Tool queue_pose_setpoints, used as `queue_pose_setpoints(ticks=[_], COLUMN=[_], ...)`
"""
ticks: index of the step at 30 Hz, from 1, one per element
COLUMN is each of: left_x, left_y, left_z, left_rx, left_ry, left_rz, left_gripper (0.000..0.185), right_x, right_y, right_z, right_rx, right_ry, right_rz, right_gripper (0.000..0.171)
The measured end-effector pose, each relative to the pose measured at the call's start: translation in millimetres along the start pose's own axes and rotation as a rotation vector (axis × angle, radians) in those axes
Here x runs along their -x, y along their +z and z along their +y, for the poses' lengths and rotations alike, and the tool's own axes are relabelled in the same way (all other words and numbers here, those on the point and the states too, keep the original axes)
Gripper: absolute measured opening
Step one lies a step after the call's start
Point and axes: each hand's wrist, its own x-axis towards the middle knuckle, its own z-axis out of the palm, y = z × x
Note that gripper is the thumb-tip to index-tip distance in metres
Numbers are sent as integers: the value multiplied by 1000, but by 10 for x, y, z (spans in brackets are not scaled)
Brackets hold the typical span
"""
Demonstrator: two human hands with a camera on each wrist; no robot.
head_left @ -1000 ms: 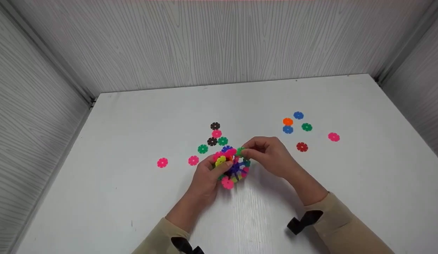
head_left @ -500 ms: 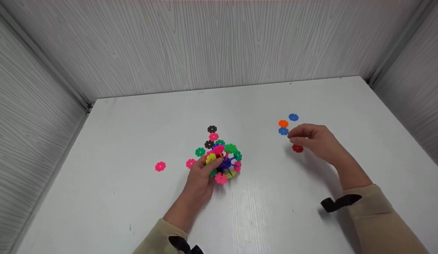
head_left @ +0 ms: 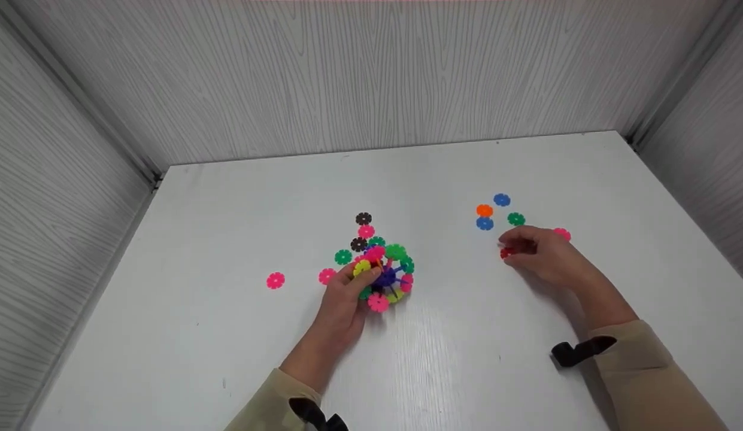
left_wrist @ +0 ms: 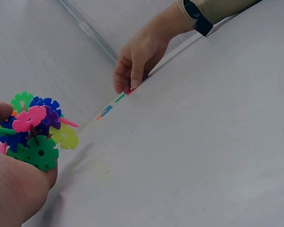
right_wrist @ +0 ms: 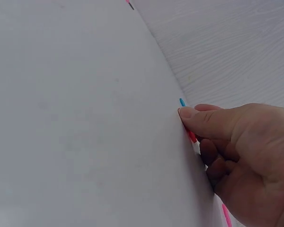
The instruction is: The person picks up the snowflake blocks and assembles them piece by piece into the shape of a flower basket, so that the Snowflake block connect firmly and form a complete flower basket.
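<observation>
We record the left hand (head_left: 346, 299) curled round the multicoloured disc ball (head_left: 384, 274), which rests low on the white table (head_left: 227, 239) near its middle; thumb and fingers grip its near left side, and the left wrist view shows the ball (left_wrist: 35, 132) seated in the palm with pink, green, yellow and purple discs slotted together. The right hand (head_left: 542, 254) is well apart from it on the right, fingers bent down onto the red disc (head_left: 505, 253) that lies flat on the table; the right wrist view shows the thumb tip (right_wrist: 189, 113) against the table surface with the disc's red edge (right_wrist: 192, 136) just beneath it. We judge the disc pinched or about to be, not yet lifted. Progress, as we read it: the ball is largely built, many discs being locked in, but loose pieces remain. Beside the right hand lie an orange disc (head_left: 484, 210), two blue discs (head_left: 502, 200) and a green disc (head_left: 515, 219), with a pink disc (head_left: 563, 234) partly hidden behind the knuckles. Just behind the ball sit two dark discs (head_left: 363, 218), a pink one and green ones; two more pink discs (head_left: 275, 280) lie to its left. Left to do, in our estimate: raise the red disc, slot it into the ball, then the other dozen or so.
</observation>
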Motion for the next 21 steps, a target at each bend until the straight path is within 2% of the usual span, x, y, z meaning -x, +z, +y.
queue_pose_setpoints(ticks=[3, 7, 11, 16, 19, 21], left_x=[-19, -30, -39, -48, -29, -13], left_y=[17, 26, 14, -1, 3, 10], left_z=[-5, -15, -10, 12, 15, 10], left_rx=[8, 8, 2, 6, -2, -14], left_ry=[3, 5, 8, 26, 28, 27], left_rz=[-7, -8, -1, 11, 29, 39], left_gripper=[48, 47, 47, 47, 49, 50], right_x=[-5, -16, -48, -54, -10, 21], right_y=[-17, 11, 113, 329, 503, 609], right_z=[-24, -75, -232, -746, -1055, -1173], right_rx=[16, 12, -104, -270, -316, -331], right_ry=[18, 47, 43, -96, -203, -246], right_rz=[-10, 5, 28, -11, -41, -39], right_gripper=[44, 34, 27, 23, 20, 17])
